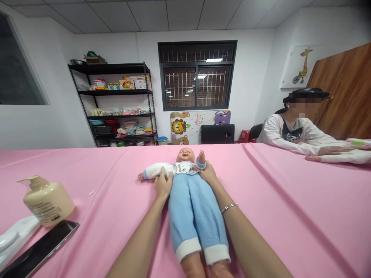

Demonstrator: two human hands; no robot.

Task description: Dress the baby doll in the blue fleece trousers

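A baby doll [185, 193] lies on its back on the pink tablecloth, its head away from me. It wears a white and light-blue outfit with an animal face on the chest. On the doll's left-hand side in the picture, my left hand [164, 183] grips its body beneath the outstretched white sleeve. My right hand [209, 174] holds the opposite side of the chest, near the raised doll arm; its fingers are partly hidden. A silver bracelet [229, 207] circles my right wrist.
At the left stand a pump bottle [49, 200], a black phone-like slab [43, 249] and a white object [17, 235]. Another person [295, 127] sits at the far right with forearms on the table [290, 200]. A shelf rack [116, 92] stands against the back wall.
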